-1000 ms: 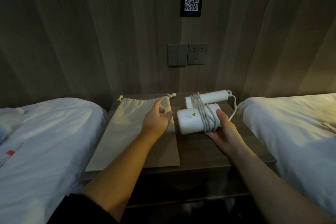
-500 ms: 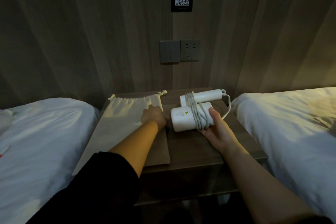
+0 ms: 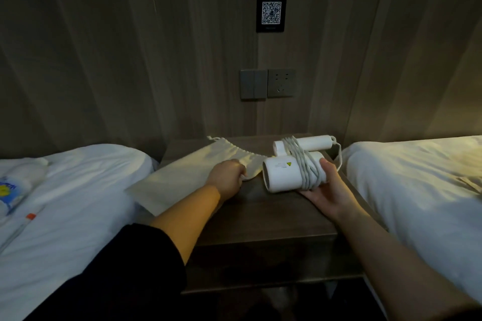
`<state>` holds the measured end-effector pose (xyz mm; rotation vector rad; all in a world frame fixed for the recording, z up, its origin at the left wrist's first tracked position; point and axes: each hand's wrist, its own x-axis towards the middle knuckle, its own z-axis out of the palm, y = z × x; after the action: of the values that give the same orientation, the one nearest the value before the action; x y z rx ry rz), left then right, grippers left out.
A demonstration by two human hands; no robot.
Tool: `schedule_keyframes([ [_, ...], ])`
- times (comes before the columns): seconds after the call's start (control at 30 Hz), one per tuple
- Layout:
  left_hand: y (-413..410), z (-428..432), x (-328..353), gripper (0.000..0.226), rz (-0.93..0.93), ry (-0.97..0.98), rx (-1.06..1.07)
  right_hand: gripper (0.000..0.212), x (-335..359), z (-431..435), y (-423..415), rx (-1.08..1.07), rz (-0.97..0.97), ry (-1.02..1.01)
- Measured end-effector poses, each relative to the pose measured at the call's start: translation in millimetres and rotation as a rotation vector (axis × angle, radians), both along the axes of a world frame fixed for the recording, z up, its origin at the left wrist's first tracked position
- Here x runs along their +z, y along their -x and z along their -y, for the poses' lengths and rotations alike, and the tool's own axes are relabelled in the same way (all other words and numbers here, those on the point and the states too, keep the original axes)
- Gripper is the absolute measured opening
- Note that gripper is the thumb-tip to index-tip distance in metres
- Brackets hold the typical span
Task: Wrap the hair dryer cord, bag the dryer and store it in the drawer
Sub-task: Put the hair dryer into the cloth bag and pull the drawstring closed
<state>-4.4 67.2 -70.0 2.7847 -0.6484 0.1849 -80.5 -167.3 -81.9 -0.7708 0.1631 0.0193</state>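
A white hair dryer [image 3: 283, 174] with its grey-white cord [image 3: 303, 164] wound round body and folded handle lies in my right hand [image 3: 324, 191], which holds it from below and behind just above the nightstand [image 3: 268, 219]. A beige drawstring bag [image 3: 187, 172] lies on the nightstand's left part, its gathered mouth toward the dryer. My left hand [image 3: 227, 177] grips the bag's mouth edge, lifting and pulling it askew. The drawer front sits in shadow below the tabletop.
White beds flank the nightstand, left [image 3: 65, 203] and right [image 3: 422, 190]. A packet with blue print [image 3: 10, 190] lies on the left bed. On the wooden wall panel hang a switch and socket [image 3: 267, 83] and a QR-code card [image 3: 271, 12].
My left hand went from resting open on the bag to closing on its mouth edge and dragging the bag, which now lies crooked. My right hand has lifted the dryer slightly.
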Motion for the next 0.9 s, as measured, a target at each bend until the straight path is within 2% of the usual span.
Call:
schedule_keyframes([
  [0.03,3,-2,2,0.028,-0.006,-0.015,-0.035,0.046,2,5,4,-0.012,-0.003,0.001],
  [0.13,13,-8,4,0.034,-0.062,-0.084,-0.116,0.057,6,15,17,-0.042,0.006,0.001],
  [0.27,27,-17,6,0.028,-0.028,-0.130,-0.209,0.068,5,23,34,-0.093,-0.008,0.031],
  [0.43,46,-42,-4,0.018,0.099,-0.176,-0.342,0.105,3,28,48,-0.108,-0.020,0.045],
  [0.47,48,-50,-7,0.017,0.109,-0.162,-0.349,0.102,3,27,50,-0.110,-0.018,0.045],
  [0.53,52,-66,-9,0.017,0.116,-0.082,-0.287,0.083,3,24,52,-0.125,-0.010,0.029],
  [0.63,55,-85,-6,0.018,0.069,0.047,0.072,0.064,0,23,53,-0.137,-0.001,0.015],
  [0.7,56,-86,-1,0.026,0.064,0.037,0.291,0.057,1,21,54,-0.153,-0.014,0.017],
  [0.73,59,-79,3,0.029,0.083,0.025,0.327,0.054,2,21,55,-0.158,-0.024,0.025],
  [0.83,69,-43,10,0.027,0.077,0.049,0.205,0.045,5,18,56,-0.152,-0.034,0.070],
  [0.9,75,-16,11,0.031,-0.079,-0.005,0.111,0.045,7,16,57,-0.143,-0.039,0.115],
])
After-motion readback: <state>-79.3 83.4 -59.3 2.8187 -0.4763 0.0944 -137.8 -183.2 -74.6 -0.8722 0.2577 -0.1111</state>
